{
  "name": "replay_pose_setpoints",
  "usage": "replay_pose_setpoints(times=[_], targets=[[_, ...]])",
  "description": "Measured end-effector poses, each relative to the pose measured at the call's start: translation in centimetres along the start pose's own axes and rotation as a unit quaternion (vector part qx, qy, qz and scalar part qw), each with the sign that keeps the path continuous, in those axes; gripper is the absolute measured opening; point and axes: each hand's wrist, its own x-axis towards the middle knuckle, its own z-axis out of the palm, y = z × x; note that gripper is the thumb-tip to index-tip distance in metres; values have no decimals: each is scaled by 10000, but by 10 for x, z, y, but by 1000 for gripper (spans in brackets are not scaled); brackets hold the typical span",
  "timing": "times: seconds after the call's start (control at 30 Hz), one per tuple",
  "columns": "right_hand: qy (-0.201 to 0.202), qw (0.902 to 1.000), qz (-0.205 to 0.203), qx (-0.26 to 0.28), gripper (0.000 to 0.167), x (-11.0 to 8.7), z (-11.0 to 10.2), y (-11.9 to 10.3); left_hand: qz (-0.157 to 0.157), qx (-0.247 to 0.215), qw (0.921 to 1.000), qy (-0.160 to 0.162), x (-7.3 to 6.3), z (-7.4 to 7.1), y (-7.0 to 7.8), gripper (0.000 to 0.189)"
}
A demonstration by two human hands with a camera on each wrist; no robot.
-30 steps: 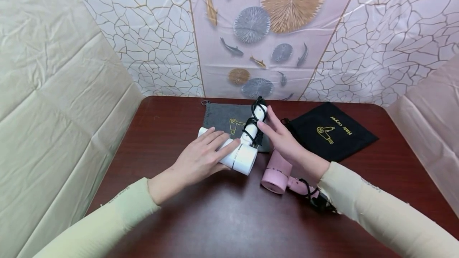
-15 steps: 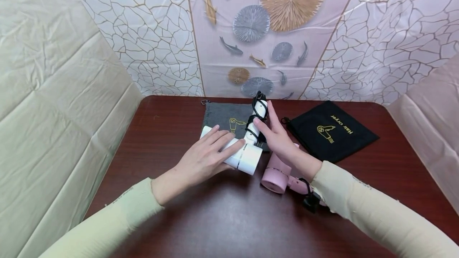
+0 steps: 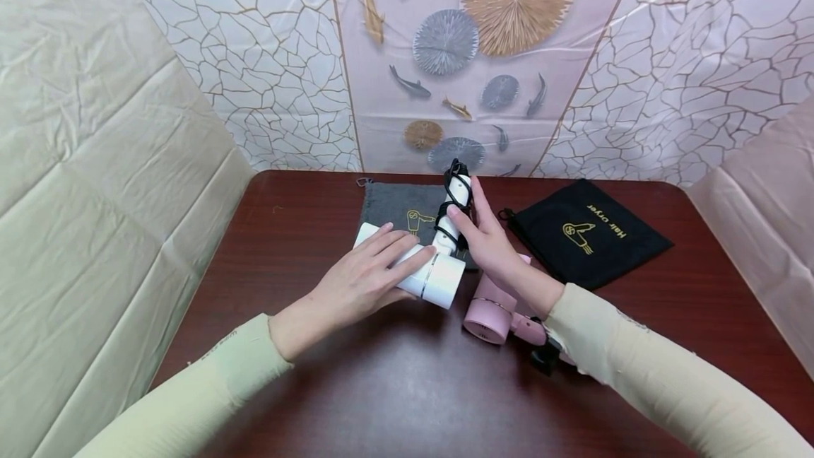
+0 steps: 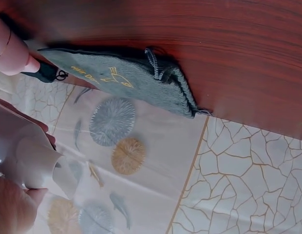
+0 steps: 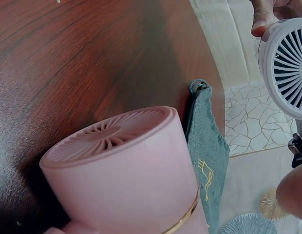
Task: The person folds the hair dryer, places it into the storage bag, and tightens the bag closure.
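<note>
A white hair dryer point(image 3: 444, 283) is held up over the table between both hands. My left hand point(image 3: 361, 276) grips its barrel from the left, fingers across the top and thumb out of sight beneath. My right hand point(image 3: 494, 240) holds the handle, its thumb on the near side and a finger along the right side. Black cord point(image 3: 453, 212) is wound about that handle. In the right wrist view the dryer's round slatted grille point(image 5: 291, 68) shows, with the left fingers point(image 5: 262, 20) at its edge. Below the right wrist lies a pink hair dryer point(image 3: 488, 313), its handle partly hidden by the sleeve.
A grey drawstring pouch point(image 3: 388, 202) with a yellow dryer print lies behind the white dryer. To the right is a black pouch point(image 3: 604, 232) lettered "Hair Dryer". The dark red table point(image 3: 292, 232) ends at a patterned cloth backdrop point(image 3: 292, 76).
The white hair dryer has shifted slightly right, its handle end a little higher. Both hands moved with it, and the right forearm came left. Little differs over the last half second.
</note>
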Motion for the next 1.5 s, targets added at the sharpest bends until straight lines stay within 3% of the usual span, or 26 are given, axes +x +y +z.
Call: replay_pose_setpoints(times=[1.17, 1.5], targets=[[13, 9995, 274, 143, 77, 22, 15, -10, 6, -551, 9985, -74, -10, 5, -18, 79], [-26, 9980, 418, 464, 78, 25, 16, -12, 65, -674, 9977, -104, -11, 5, -24, 80]])
